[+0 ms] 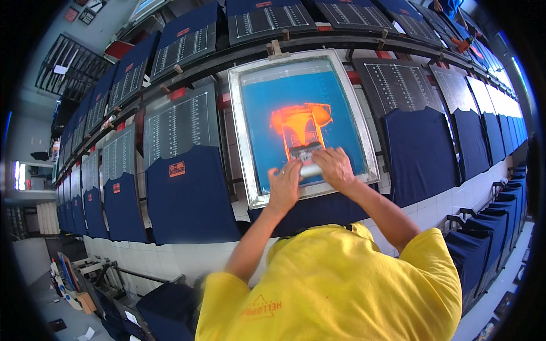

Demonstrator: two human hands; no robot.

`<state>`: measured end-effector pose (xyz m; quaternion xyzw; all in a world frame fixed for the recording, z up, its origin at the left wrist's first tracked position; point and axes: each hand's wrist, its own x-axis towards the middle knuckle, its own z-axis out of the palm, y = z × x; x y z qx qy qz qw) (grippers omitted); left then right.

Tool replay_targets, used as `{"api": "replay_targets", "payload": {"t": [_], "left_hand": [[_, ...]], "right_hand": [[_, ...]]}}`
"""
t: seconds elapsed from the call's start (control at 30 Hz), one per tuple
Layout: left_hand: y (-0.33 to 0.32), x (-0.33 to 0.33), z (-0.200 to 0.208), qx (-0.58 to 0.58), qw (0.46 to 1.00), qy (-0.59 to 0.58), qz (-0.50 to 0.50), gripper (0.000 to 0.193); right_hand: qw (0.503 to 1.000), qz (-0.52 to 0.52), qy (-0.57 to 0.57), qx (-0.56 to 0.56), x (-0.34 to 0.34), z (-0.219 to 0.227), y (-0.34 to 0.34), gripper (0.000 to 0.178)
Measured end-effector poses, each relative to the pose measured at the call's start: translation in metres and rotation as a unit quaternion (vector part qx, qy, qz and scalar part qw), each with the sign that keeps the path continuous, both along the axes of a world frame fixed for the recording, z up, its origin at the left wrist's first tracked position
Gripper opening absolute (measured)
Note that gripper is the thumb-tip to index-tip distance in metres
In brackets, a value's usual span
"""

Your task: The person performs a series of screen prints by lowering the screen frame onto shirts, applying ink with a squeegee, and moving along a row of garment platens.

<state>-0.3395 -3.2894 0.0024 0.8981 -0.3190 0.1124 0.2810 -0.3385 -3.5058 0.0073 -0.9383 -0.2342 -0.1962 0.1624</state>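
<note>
Both my hands grip a short squeegee (310,171) with a pale handle, standing on the blue mesh of a screen-printing frame (360,122). My left hand (284,186) closes round its left end, and my right hand (335,168) closes over its right end. Bright orange ink (296,115) spreads over the mesh just beyond the squeegee, with streaks leading down to its blade. Beneath the frame's near edge shows a navy T-shirt (318,213). The squeegee's blade edge is partly hidden by ink and fingers.
Left of the frame, a navy T-shirt (190,199) with a small orange print lies on a dark board, others beyond it. Unprinted-looking navy shirts (420,153) lie to the right. A rail (227,61) runs behind the frame. More navy cloth (466,250) hangs at the lower right.
</note>
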Motion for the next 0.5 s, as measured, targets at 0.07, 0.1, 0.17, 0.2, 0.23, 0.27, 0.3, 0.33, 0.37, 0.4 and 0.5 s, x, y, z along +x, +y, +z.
{"api": "replay_targets", "payload": {"t": [0.07,0.1,0.17,0.2,0.23,0.27,0.3,0.33,0.37,0.4,0.5], "left_hand": [[0.000,0.031,-0.004,0.004,1.000,-0.016,0.001,0.043],[-0.001,0.047,-0.001,0.006,1.000,-0.027,-0.002,0.042],[-0.005,0.075,0.011,0.012,1.000,-0.007,-0.010,0.036],[-0.005,0.086,0.016,0.016,1.000,0.005,-0.014,0.032],[-0.005,0.098,0.018,0.011,1.000,0.019,-0.015,0.029],[-0.003,0.111,0.017,0.005,0.999,0.032,-0.012,0.027],[-0.004,0.120,0.023,-0.001,0.999,0.044,-0.014,0.025],[-0.004,0.125,0.029,0.000,0.996,0.083,-0.014,0.027],[-0.003,0.125,0.034,-0.006,0.997,0.078,-0.013,0.027],[-0.002,0.124,0.040,-0.012,0.997,0.073,-0.011,0.028],[-0.005,0.114,0.071,-0.021,0.997,0.069,-0.002,0.029]], "right_hand": [[1.000,-0.008,0.013,-0.019,0.029,0.001,-0.001,0.024],[0.999,-0.015,0.017,-0.029,0.043,0.003,-0.003,0.022],[0.999,-0.018,0.032,-0.013,0.070,0.004,-0.007,0.020],[0.999,-0.018,0.041,-0.004,0.081,0.008,-0.007,0.018],[0.997,-0.020,0.072,-0.004,0.091,0.013,-0.009,0.018],[0.995,-0.018,0.101,-0.005,0.102,0.021,-0.009,0.019],[0.991,-0.021,0.129,-0.005,0.112,0.028,-0.013,0.019],[0.992,-0.003,0.120,0.025,0.119,0.024,-0.018,0.018],[0.996,0.001,0.090,0.025,0.119,0.032,-0.017,0.018],[0.998,0.006,0.060,0.024,0.118,0.040,-0.017,0.018],[0.998,0.001,0.055,0.008,0.113,0.070,-0.017,0.017]]}}
